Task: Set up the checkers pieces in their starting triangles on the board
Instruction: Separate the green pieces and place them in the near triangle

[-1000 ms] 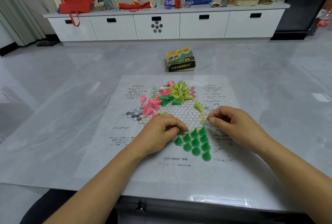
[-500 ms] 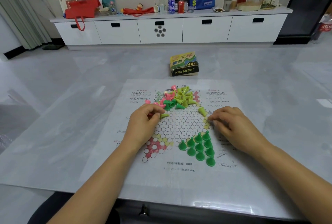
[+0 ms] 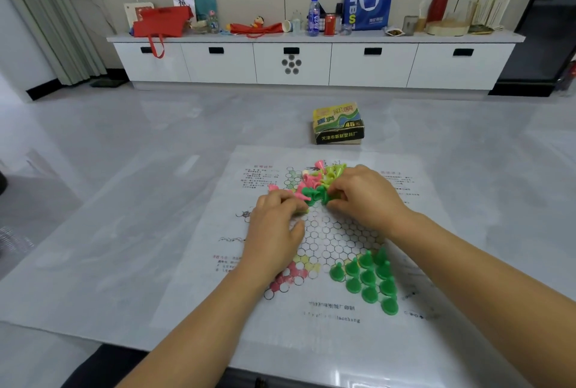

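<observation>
I see left forearm [image 3: 199, 325] and right forearm [image 3: 467, 266] bare, left hand [image 3: 277, 225] and right hand [image 3: 364, 197] bare too. Dark clothing [image 3: 103, 367] shows off the near-left corner of the board [image 3: 193, 294].

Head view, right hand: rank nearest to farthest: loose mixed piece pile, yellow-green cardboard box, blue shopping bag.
1. Loose pile of pink, yellow and green plastic pieces: at the right hand's fingertips.
2. Yellow-green cardboard box: farther back on the table.
3. Blue shopping bag: on the far cabinet.
</observation>
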The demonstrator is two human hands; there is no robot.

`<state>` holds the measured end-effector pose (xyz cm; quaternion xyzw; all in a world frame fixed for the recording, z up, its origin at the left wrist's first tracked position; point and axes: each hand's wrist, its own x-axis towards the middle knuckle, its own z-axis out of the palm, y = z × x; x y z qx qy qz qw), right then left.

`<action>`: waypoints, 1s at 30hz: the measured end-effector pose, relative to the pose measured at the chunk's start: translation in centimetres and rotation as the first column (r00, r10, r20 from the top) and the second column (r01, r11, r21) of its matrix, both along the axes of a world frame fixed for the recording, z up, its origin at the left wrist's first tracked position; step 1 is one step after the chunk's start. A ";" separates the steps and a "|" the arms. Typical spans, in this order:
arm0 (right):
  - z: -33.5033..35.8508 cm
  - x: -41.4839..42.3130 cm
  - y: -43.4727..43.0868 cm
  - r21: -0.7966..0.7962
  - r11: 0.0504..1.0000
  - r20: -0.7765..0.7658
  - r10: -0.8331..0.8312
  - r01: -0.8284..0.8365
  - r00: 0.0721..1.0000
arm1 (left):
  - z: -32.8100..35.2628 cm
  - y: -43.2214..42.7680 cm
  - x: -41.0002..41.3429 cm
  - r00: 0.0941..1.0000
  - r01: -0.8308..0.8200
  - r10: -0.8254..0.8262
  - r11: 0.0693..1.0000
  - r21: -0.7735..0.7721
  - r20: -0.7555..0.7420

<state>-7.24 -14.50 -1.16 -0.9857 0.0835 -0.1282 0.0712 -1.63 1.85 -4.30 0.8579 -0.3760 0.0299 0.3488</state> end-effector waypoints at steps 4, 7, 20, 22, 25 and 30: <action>0.5 0.3 0.1 -0.034 0.999 0.006 -0.002 0.002 1.000 | 0.0 -0.1 0.0 1.000 0.009 -0.009 1.000 0.012 0.007; 1.9 -1.6 -0.5 0.140 0.990 0.083 -0.039 0.027 0.996 | 0.0 -0.1 0.0 1.000 0.009 -0.009 1.000 0.005 -0.008; -0.3 -9.7 -1.4 0.188 0.980 -0.055 -0.059 0.069 0.997 | -0.1 -0.1 -0.3 0.998 0.016 -0.019 0.999 0.046 0.056; -0.3 -9.5 -1.1 0.202 0.979 -0.045 -0.034 0.043 0.998 | -0.2 -0.1 -0.3 0.998 0.014 -0.016 0.999 0.044 0.060; -0.6 -9.3 -0.9 0.243 0.970 -0.043 0.018 -0.008 0.999 | -0.2 -0.2 -0.3 0.997 0.015 -0.019 0.999 0.049 0.071; -0.9 -9.5 -1.2 0.437 0.898 -0.023 -0.037 0.043 0.999 | -0.2 -0.1 -0.3 0.996 0.017 -0.023 0.998 0.065 0.086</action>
